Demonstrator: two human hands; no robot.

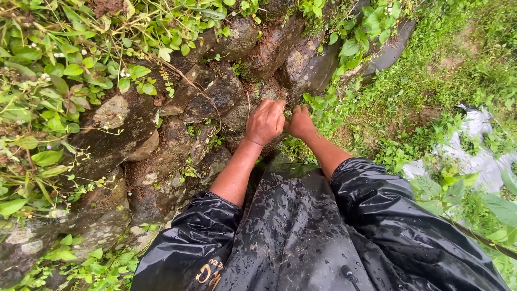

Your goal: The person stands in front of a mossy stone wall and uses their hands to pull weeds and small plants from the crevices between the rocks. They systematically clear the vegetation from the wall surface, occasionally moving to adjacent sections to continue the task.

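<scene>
this is an outdoor spot on a wet, overgrown slope, not a room of any kind. a rough wall of dark stacked stones [161, 140] runs from near left to far centre, with leafy weeds [59, 70] spilling over it. grass [431, 70] covers the ground at right, and a rain-beaded black raincoat [301, 237] shows the wet.

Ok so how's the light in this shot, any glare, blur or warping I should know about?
Head view: soft, even daylight with no hard shadows; pale sheen and water drops on the wet black raincoat; the left hand and right hand look sharp against the dark mossy stone wall; wide-lens bending tilts the grassy ground at right.
</scene>
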